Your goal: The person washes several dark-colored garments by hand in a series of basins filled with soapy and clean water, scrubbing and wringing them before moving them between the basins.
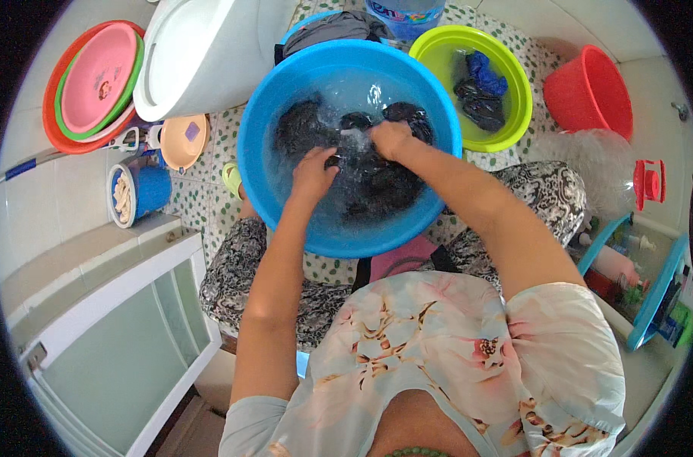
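Note:
A large blue plastic basin [349, 251] stands before me, holding cloudy water and dark wet cloth [380, 191]. My left hand [316, 174] is at the water's surface, left of the middle, with its thumb and fingers curled around a bit of the dark cloth. Right of it, my right hand [391, 140] grips the same dark cloth, its fingertips partly hidden. To the right of the basin, a yellow-green basin [524, 94] holds water with blue cloth [486, 73] and black cloth [479, 105]. Grey cloth [335, 31] lies behind the blue basin.
A white toilet [220, 63] stands at the upper left beside stacked basins [98, 80]. A red bucket [589, 94] is at the right, above a blue-edged shelf [660, 291]. At left are a blue bin [152, 188] and a glazed door [123, 354]. The floor is patterned tile [200, 200].

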The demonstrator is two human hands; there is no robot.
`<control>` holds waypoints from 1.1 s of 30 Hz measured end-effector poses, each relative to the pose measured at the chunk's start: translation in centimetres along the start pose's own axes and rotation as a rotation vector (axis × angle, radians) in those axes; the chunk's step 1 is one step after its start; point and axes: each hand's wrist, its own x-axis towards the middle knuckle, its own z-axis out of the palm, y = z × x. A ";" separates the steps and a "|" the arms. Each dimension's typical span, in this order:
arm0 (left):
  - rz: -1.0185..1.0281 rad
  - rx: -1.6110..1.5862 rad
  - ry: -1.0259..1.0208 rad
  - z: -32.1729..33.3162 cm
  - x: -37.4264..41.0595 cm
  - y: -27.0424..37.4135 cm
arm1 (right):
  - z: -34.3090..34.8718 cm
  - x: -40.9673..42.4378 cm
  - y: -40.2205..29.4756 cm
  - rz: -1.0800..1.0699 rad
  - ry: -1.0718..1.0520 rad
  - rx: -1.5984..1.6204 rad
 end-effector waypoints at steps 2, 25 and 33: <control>0.059 -0.091 0.021 -1.7 -1.0 0.5 | -3.7 -1.2 -1.1 -0.041 -0.004 -0.005; -0.005 -1.846 0.454 -12.1 -3.1 9.0 | -15.2 -11.7 -1.4 -0.214 0.323 1.423; 0.123 -1.822 0.358 -12.6 -3.0 17.0 | -10.9 -9.2 -3.1 -0.146 -0.474 2.192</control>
